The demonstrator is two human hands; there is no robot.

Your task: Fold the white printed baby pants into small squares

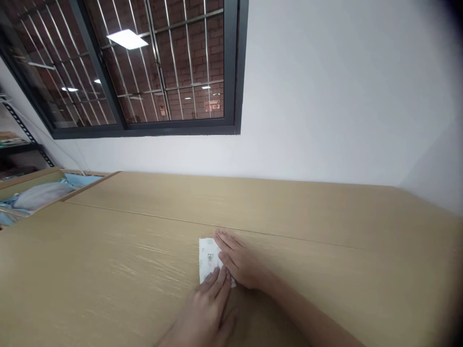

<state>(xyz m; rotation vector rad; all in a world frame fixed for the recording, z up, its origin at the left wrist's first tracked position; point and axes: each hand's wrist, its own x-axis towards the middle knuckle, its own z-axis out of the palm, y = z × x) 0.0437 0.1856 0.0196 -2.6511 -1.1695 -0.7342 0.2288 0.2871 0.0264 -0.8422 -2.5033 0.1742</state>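
Observation:
A small folded white cloth with pale green and dark printed motifs lies on the light wooden table. My left hand comes in from the bottom, its fingers lying flat across the cloth's lower part. My right hand reaches in from the right, with its fingertips on the cloth's upper right side. Neither hand visibly pinches it. The two hands nearly meet and hide the cloth's right end.
A long seam crosses the tabletop behind the cloth. At the far left, a tan-rimmed box holds blue and grey fabric. Dark shelving stands beyond it. A white wall and a dark-framed window rise behind the table.

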